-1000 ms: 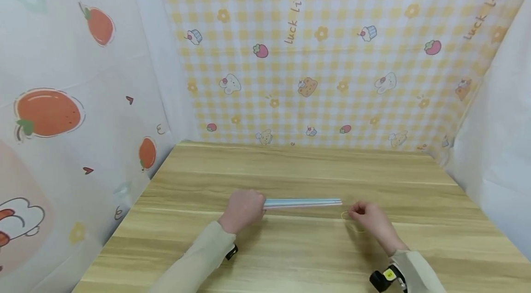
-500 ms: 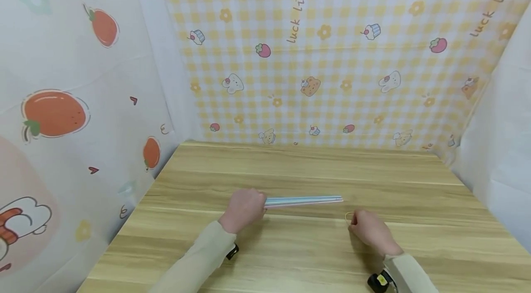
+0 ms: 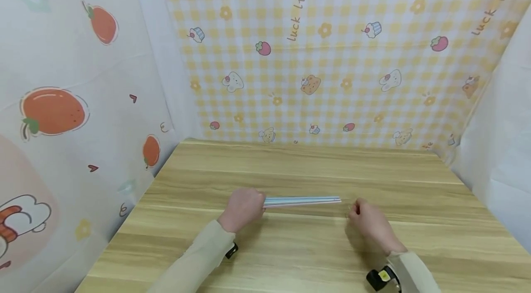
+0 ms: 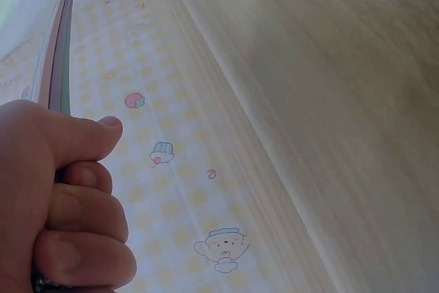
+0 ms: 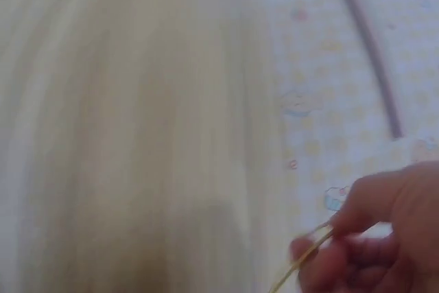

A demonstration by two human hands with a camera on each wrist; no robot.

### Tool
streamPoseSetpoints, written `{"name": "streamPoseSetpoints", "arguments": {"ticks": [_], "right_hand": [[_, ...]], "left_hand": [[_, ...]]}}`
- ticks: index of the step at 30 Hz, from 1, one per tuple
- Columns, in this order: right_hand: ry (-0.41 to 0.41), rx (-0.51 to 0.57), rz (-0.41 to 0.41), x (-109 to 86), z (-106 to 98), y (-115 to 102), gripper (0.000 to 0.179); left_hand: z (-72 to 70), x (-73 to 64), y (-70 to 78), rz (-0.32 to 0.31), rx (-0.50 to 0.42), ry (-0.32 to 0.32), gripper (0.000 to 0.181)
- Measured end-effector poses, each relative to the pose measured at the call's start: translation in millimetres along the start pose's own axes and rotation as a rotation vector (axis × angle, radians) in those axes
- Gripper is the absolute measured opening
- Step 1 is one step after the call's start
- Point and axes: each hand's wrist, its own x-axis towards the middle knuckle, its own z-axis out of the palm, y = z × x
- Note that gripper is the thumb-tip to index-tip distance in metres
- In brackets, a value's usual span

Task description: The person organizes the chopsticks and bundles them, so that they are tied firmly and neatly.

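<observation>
A small filming booth, walled with printed cloth.
My wood-grain tabletop (image 3: 298,251) meets a yellow-and-white gingham cloth (image 3: 290,65) at the back, printed with cupcakes, strawberries and "luck life"; a white sheet with orange fruit prints (image 3: 108,65) hangs on my left, a pale sheet (image 3: 504,150) on my right. The black wrist camera (image 3: 376,279) at my right cuff (image 3: 410,270) points to recording; whether a home, office or lab lies beyond the cloth, I can't tell.

Bare right hand (image 3: 373,225): sits higher, lower right of frame, than half a second ago.
Thin yellow band (image 5: 302,260): shows less of its loop.
</observation>
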Motion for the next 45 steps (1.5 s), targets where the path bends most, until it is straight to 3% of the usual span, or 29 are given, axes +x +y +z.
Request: {"name": "streamPoseSetpoints", "arguments": {"ticks": [7,17,31,34,37,42,45], "right_hand": [[0.071,0.205,-0.053,2.3,-9.3,-13.5,0.005],[0.163,0.247,-0.144,-0.3,-7.9,-29.7,0.008],[0.029,0.391,-0.206,-14.7,-9.1,-41.8,0.010],[-0.008,0.434,-0.184,-18.6,-4.4,-37.2,0.010],[-0.031,0.514,-0.098,-21.4,3.4,-34.3,0.010],[-0.025,0.630,0.054,-22.1,19.8,-32.5,0.015],[-0.050,0.602,0.022,-22.0,25.5,-29.0,0.015]], "left_hand": [[2.0,1.0,1.8,0.015,0.011,0.036,0.024],[1.5,1.0,4.8,0.017,-0.009,0.063,0.028],[0.8,3.8,6.6,-0.011,-0.040,0.004,0.029],[0.0,4.4,5.1,-0.028,-0.064,-0.035,0.024],[-1.9,4.6,3.3,-0.044,-0.091,-0.055,0.020],[-2.5,4.4,1.5,-0.022,-0.079,0.007,0.023],[-1.8,5.1,1.3,-0.018,-0.054,0.014,0.025]]}}
